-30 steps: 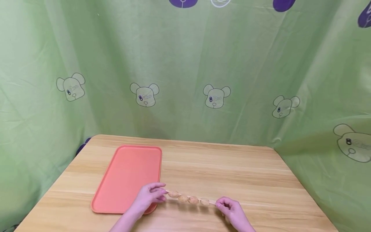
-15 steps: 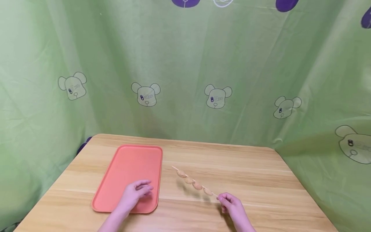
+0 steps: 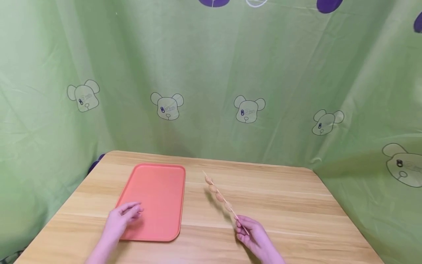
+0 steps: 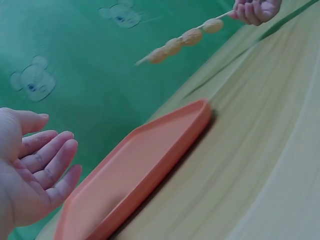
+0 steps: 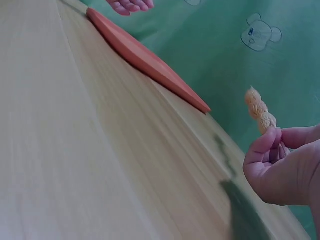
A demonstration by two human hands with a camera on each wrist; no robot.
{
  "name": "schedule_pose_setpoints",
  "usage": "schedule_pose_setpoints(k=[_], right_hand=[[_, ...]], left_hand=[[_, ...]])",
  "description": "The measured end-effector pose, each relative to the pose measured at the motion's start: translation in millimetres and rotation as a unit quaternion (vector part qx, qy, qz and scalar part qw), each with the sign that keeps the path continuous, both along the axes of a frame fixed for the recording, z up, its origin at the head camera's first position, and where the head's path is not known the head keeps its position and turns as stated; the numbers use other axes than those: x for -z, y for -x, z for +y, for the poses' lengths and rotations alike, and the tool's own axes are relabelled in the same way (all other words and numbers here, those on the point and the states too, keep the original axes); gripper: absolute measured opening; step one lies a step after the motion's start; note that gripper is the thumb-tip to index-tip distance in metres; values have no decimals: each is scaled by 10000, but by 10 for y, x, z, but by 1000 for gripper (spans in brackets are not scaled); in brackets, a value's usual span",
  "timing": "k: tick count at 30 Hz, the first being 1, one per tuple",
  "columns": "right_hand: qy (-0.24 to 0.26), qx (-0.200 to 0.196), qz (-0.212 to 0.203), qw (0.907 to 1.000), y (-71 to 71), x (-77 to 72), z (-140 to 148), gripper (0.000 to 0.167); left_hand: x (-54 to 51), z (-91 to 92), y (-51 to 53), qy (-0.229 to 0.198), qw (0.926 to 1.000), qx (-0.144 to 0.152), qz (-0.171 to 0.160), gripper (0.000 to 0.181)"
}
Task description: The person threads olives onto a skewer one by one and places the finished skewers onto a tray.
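Note:
My right hand (image 3: 253,234) pinches the lower part of a thin wooden skewer between thumb and fingers. Several tan, wrinkled balls are threaded along this skewer of balls (image 3: 219,197), which slants up and to the left above the table. In the right wrist view the skewer (image 5: 258,111) points away from the hand. My left hand (image 4: 40,170) holds nothing, its fingers loosely bent. It hovers above the left edge of a pink-red rectangular tray (image 3: 158,205), and no objects lie on the visible part of the tray.
The tray lies on the left half of a light wooden table (image 3: 280,198). A green curtain (image 3: 204,135) with bear-head drawings hangs behind the table and along its sides.
The left hand has let go of the skewer's far end and moved left over the tray. In the right hand, the skewer has swung to point more steeply away.

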State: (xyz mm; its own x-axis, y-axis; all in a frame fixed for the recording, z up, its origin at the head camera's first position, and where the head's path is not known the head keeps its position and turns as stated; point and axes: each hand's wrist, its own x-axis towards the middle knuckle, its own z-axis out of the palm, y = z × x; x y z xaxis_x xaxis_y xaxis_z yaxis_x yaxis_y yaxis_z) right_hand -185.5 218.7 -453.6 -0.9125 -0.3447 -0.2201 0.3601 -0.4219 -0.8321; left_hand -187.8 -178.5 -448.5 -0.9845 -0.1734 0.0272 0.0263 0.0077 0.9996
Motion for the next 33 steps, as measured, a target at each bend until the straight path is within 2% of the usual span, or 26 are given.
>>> schedule_pose_setpoints(k=[5, 7, 9, 13, 15, 20, 22, 26, 33], right_hand=[[557, -567, -44, 9968, 70, 20, -269, 21], [671, -675, -105, 9954, 85, 29, -404, 21], [681, -612, -219, 9956, 95, 28, -563, 20], [503, -360, -425, 9972, 103, 11, -896, 17], [435, -348, -450, 9974, 106, 14, -1048, 16], [520, -476, -430, 9966, 138, 50, -1358, 17], [434, -415, -372, 9975, 166, 56, -1470, 20], [-52, -181, -197, 9996, 239, 54, -1686, 22], [-656, 77, -125, 9977, 321, 70, -1994, 25]], left_hand=[[-9, -275, -68, 353, 9986, -355, 140, 36], [-7, -368, -104, 704, 9961, -518, 122, 38], [1, -445, -143, 1108, 9915, -649, 186, 38], [9, -559, -211, 2120, 9740, -771, 193, 43], [28, -612, -225, 2333, 9705, -603, 109, 51], [103, -726, -247, 2543, 9653, 61, -592, 79], [147, -749, -246, 2608, 9623, 241, -734, 84], [223, -752, -232, 2589, 9627, 396, -677, 86], [297, -724, -215, 2129, 9737, 564, -586, 88]])
